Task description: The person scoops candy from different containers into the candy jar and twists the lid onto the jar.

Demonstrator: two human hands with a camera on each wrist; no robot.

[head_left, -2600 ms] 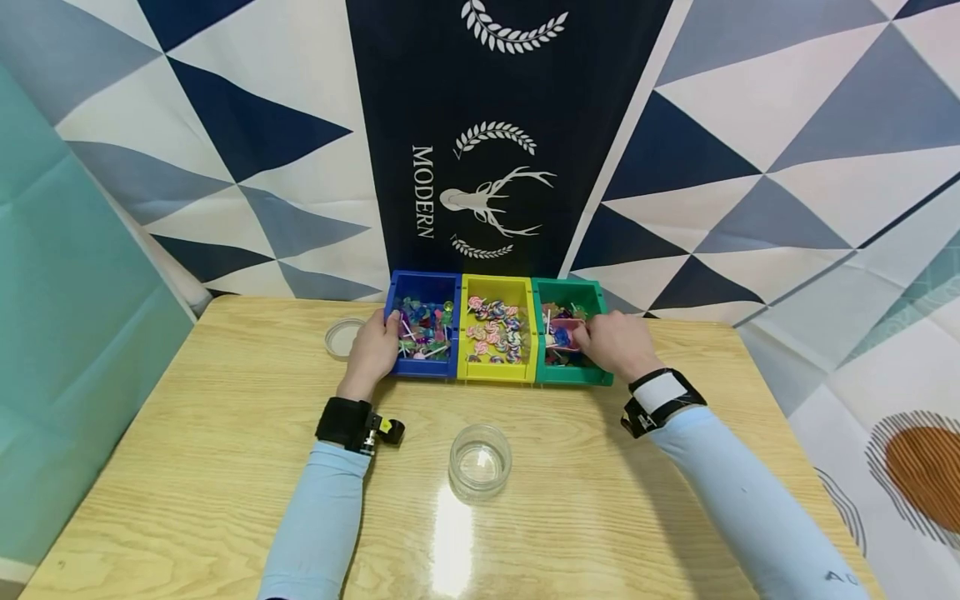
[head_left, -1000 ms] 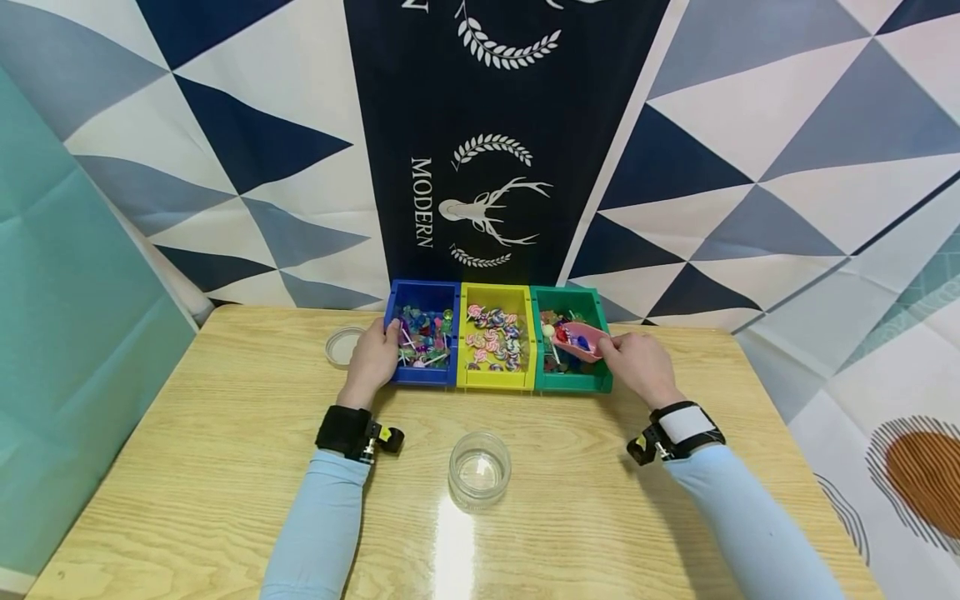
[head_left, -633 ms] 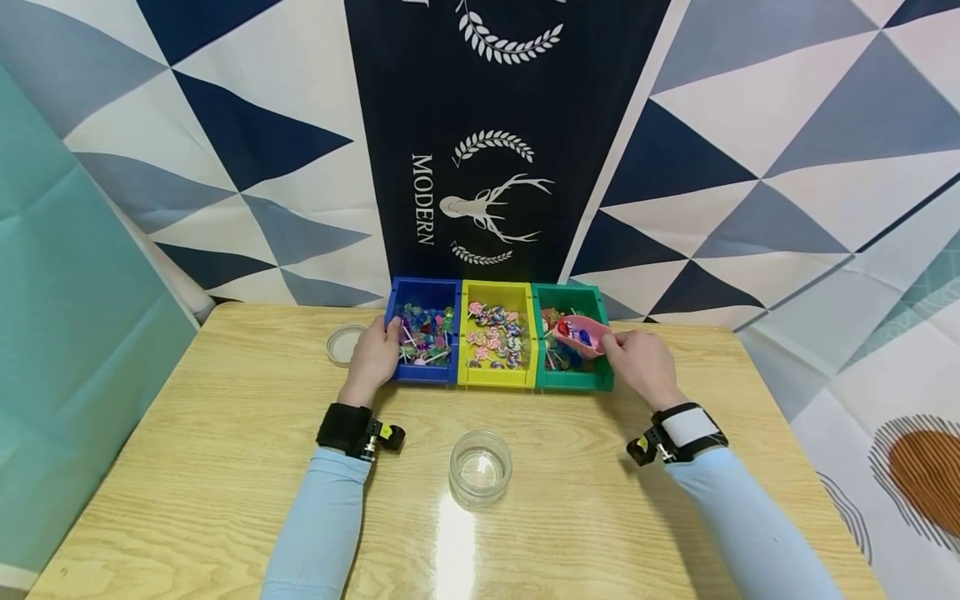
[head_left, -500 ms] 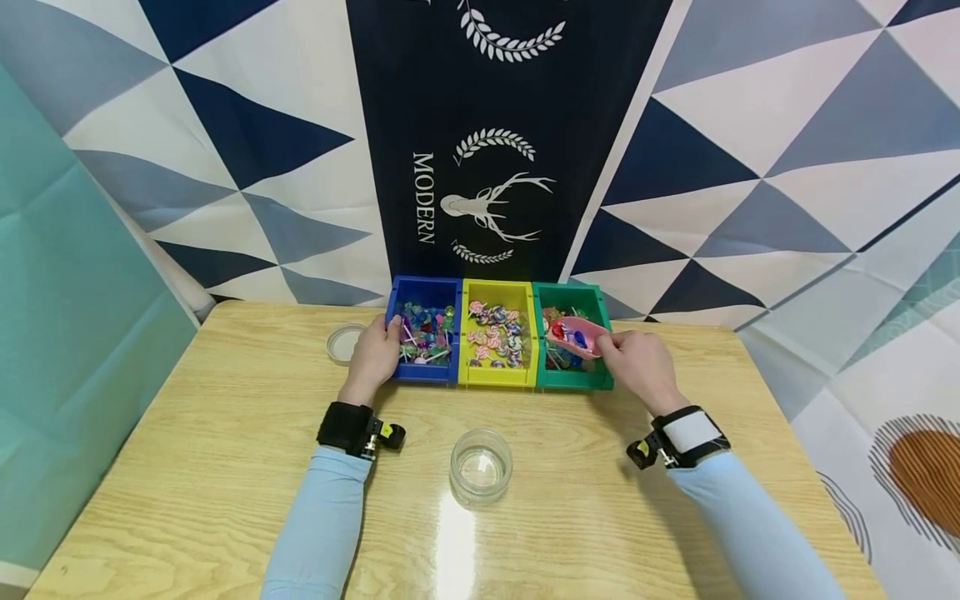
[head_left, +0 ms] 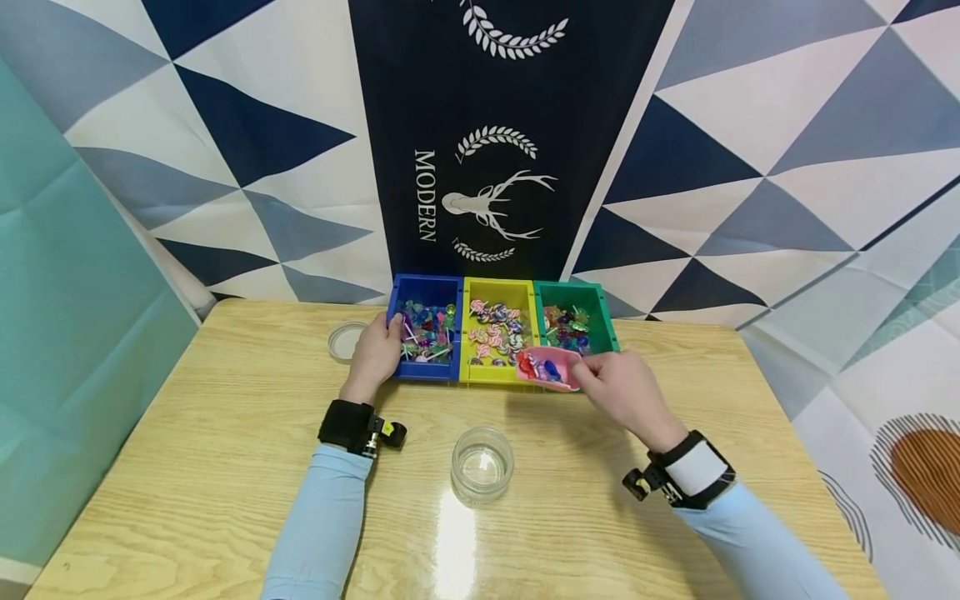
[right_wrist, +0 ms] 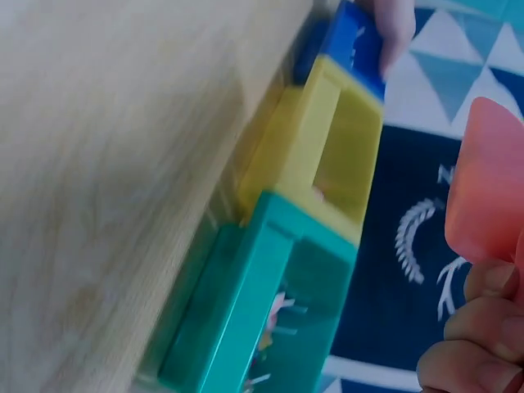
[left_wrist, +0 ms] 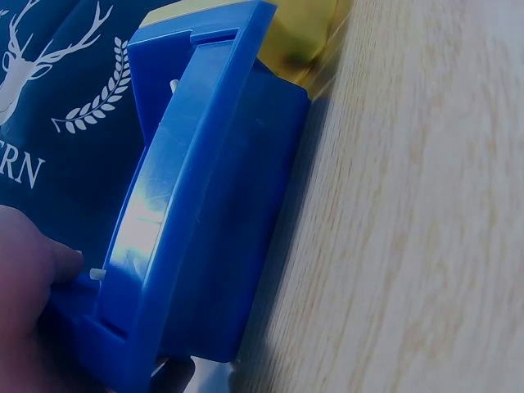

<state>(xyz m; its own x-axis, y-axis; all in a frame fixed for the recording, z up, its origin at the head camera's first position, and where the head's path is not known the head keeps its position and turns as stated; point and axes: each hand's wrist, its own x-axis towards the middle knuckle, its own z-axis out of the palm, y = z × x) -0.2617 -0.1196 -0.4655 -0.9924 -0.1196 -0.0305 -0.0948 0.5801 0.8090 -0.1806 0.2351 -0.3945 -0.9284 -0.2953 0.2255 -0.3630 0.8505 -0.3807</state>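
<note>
My right hand [head_left: 622, 392] grips the handle of a pink scoop [head_left: 567, 377], which carries several red and blue candies. The scoop hangs over the front edges of the yellow bin [head_left: 480, 374] and the green bin [head_left: 603, 329]. In the right wrist view the scoop [right_wrist: 487, 188] shows from beneath above curled fingers. My left hand [head_left: 372, 354] holds the left wall of the blue bin [head_left: 423, 371]; in the left wrist view the thumb lies over that bin's rim [left_wrist: 188, 188]. Small colourful lollipops and candies lie in all three joined bins.
A clear glass jar [head_left: 482, 467] stands upright on the wooden table [head_left: 225, 467], in front of the bins. A round lid [head_left: 345, 342] lies behind my left hand. A patterned cloth [head_left: 285, 150] hangs behind the table.
The right hand has lifted the candy-laden scoop out of the green bin and moved it left and toward the front. The left hand stays on the blue bin; the jar has not moved.
</note>
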